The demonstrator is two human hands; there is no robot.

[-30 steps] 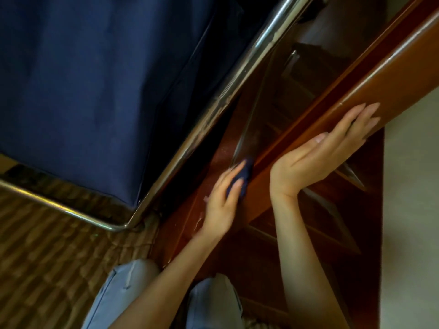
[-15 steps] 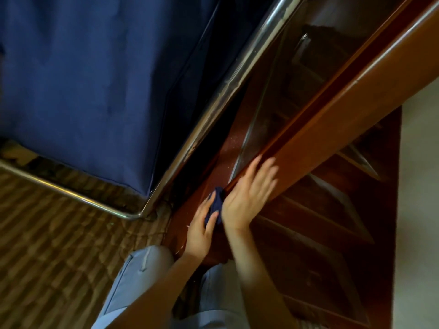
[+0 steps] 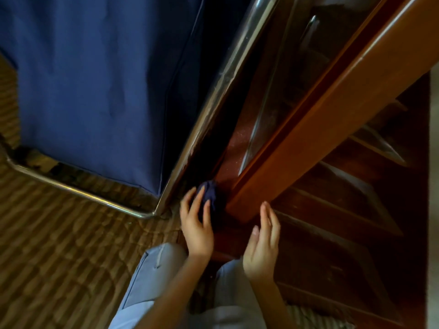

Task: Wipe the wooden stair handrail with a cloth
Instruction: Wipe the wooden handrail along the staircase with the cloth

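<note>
Gripping bunched navy cloth (image 3: pixel 210 194), left hand (image 3: pixel 197 224) seemingly touches glossy handrail (image 3: pixel 308 129); right hand (image 3: pixel 262 248) relaxed.

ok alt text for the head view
A person's left hand holds a dark blue cloth at the lower end of a wooden handrail; the right hand is open beside it. Wooden stairs lie right, blue fabric on a metal frame left.

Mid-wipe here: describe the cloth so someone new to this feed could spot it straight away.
Find the long reddish-brown wooden handrail running diagonally from upper right to centre. Just left of its lower end, the left hand holds the cloth. It is a small bunched navy wad, unlike the big smooth blue fabric bin to its left.
</note>
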